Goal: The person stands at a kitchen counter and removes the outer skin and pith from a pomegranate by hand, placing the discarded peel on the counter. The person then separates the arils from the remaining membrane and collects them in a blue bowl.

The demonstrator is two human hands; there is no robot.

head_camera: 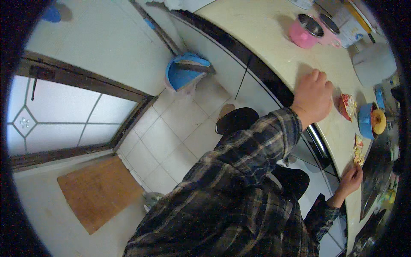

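My left hand (pixel 314 96) is over the pale countertop (pixel 330 133), back of the hand up and fingers curled. Its palm side is hidden, so whether it holds anything does not show. Just beside it sits a small red item with a crinkled, multicoloured top (pixel 347 106), perhaps a packet. Lower in the view, my right hand (pixel 351 180) pinches the end of a crumpled yellow-and-red strip (pixel 358 150), which looks like a wrapper. Between that strip and the back of the counter stands a blue bowl (pixel 366 121) with a round yellowish thing (pixel 379 121) at its mouth.
Two pink metal-lined cups (pixel 304 33) stand farther up the counter, near a whitish container (pixel 374 64). A dark glossy cooktop (pixel 374 176) borders my right hand. On the tiled floor (pixel 173 128) are a blue dustpan (pixel 184 74) and a brown board (pixel 99 192); a glazed door (pixel 74 119) is left.
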